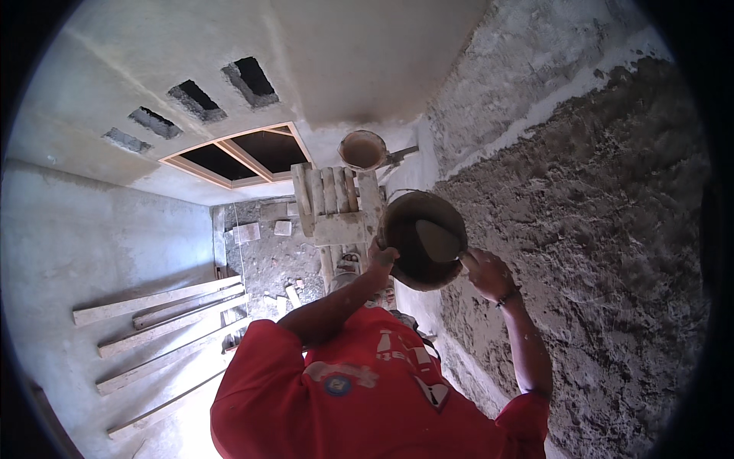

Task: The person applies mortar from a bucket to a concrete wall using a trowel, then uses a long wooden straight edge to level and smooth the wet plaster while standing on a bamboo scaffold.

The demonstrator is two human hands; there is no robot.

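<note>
My left hand is closed on the near left rim of a dark round bucket, which is tilted so that I look into its mouth. My right hand grips the handle of a trowel at the bucket's right rim. The trowel's rounded grey blade lies inside the bucket. Shadow hides most of what the bucket holds. Close to my right is a wall with rough, dark wet mortar.
Beyond the bucket are a second, smaller bucket and a wooden plank platform. Long boards lean by the left wall. The far wall has a wooden window frame and several slots. Rubble lies on the floor below.
</note>
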